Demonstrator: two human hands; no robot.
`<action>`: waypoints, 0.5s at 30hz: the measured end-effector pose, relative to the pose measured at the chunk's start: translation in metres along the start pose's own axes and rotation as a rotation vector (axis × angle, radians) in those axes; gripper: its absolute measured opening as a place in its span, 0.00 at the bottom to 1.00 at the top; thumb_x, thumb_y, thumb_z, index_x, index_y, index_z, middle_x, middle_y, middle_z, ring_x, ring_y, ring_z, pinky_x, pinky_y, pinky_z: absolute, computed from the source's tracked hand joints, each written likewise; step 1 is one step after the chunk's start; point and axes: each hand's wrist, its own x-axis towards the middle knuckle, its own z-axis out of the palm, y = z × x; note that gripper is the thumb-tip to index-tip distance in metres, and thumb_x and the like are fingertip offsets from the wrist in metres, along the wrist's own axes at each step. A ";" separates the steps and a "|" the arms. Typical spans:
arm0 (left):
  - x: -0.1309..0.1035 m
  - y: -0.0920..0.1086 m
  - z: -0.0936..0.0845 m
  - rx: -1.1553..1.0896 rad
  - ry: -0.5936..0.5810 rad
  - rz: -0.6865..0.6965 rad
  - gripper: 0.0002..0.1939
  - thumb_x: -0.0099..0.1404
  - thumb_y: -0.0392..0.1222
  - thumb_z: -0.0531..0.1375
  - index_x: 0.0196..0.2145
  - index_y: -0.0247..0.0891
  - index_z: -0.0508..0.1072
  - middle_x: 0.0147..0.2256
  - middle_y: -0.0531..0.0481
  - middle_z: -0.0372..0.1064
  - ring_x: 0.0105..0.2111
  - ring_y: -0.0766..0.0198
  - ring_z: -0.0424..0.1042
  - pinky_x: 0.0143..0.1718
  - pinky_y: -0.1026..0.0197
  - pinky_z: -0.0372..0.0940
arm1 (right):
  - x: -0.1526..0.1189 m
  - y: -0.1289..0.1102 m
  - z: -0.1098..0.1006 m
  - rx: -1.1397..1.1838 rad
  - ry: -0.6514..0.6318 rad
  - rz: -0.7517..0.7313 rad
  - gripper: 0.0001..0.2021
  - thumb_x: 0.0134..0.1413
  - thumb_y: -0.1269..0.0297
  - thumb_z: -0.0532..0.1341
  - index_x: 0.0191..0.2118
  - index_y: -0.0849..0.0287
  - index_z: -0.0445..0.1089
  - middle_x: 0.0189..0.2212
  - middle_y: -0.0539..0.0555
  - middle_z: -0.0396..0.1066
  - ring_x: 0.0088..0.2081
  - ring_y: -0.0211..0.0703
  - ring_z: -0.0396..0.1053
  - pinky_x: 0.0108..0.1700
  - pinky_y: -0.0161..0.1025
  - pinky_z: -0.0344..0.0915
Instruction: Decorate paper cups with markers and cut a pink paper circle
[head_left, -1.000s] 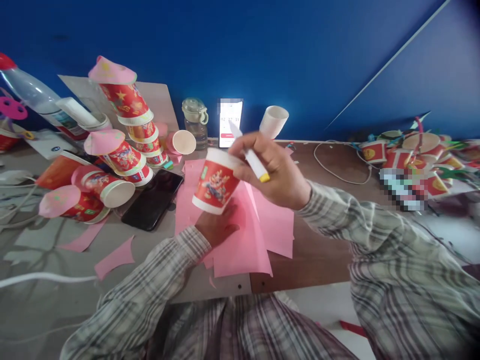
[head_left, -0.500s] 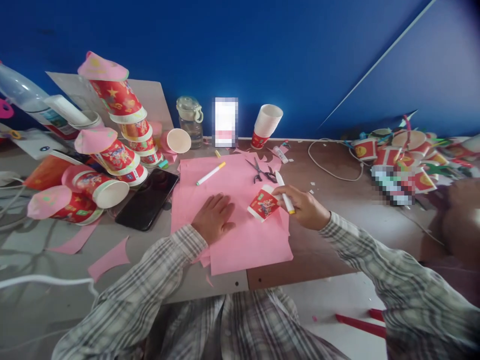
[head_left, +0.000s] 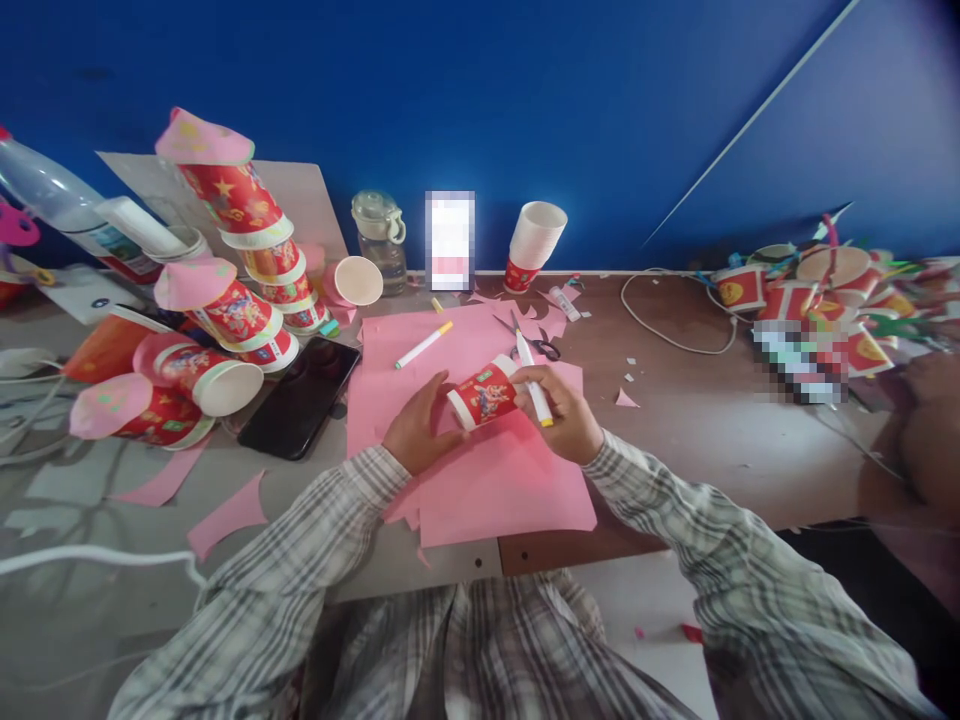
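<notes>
- Red paper cup (head_left: 486,394): shifted since the earlier frame toward the left hand (head_left: 416,428), now between both hands.
- Right hand (head_left: 564,420): gripping cup and white marker (head_left: 538,402).
- Left hand: open; contact unclear.
- Beneath grip: pink paper (head_left: 495,500).

The held cup (head_left: 486,395) is red with a multicoloured printed figure and white rims. Pink paper (head_left: 502,490) covers the tabletop's (head_left: 675,460) middle front edge, where grey meets brown. The marker (head_left: 534,385) is white, yellow-ended; the sleeves (head_left: 300,540) are grey-and-white plaid.
</notes>
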 end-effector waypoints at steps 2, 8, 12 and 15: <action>0.000 -0.001 -0.001 -0.049 -0.015 0.013 0.61 0.61 0.58 0.80 0.81 0.42 0.57 0.69 0.30 0.77 0.69 0.34 0.78 0.71 0.30 0.74 | -0.004 0.005 0.002 0.049 0.031 0.051 0.08 0.62 0.63 0.66 0.47 0.53 0.74 0.30 0.45 0.73 0.25 0.37 0.66 0.29 0.36 0.68; 0.000 -0.004 0.003 -0.081 0.016 0.057 0.62 0.58 0.62 0.82 0.80 0.42 0.62 0.65 0.31 0.79 0.67 0.31 0.79 0.70 0.27 0.74 | -0.013 0.017 0.016 0.184 0.053 0.143 0.12 0.61 0.57 0.70 0.47 0.53 0.73 0.28 0.43 0.68 0.24 0.36 0.61 0.28 0.36 0.66; -0.001 -0.004 0.004 -0.109 0.153 0.117 0.46 0.66 0.58 0.77 0.75 0.44 0.68 0.68 0.33 0.77 0.66 0.36 0.81 0.68 0.32 0.78 | -0.019 0.028 0.029 0.191 0.103 0.099 0.14 0.64 0.54 0.69 0.51 0.51 0.74 0.33 0.47 0.74 0.29 0.40 0.71 0.34 0.40 0.76; 0.000 -0.004 0.005 -0.209 0.288 0.148 0.38 0.71 0.55 0.73 0.73 0.46 0.69 0.66 0.34 0.76 0.62 0.41 0.84 0.63 0.37 0.82 | -0.029 0.041 0.030 0.099 0.172 0.022 0.15 0.68 0.56 0.67 0.57 0.50 0.73 0.43 0.55 0.83 0.44 0.50 0.84 0.50 0.52 0.85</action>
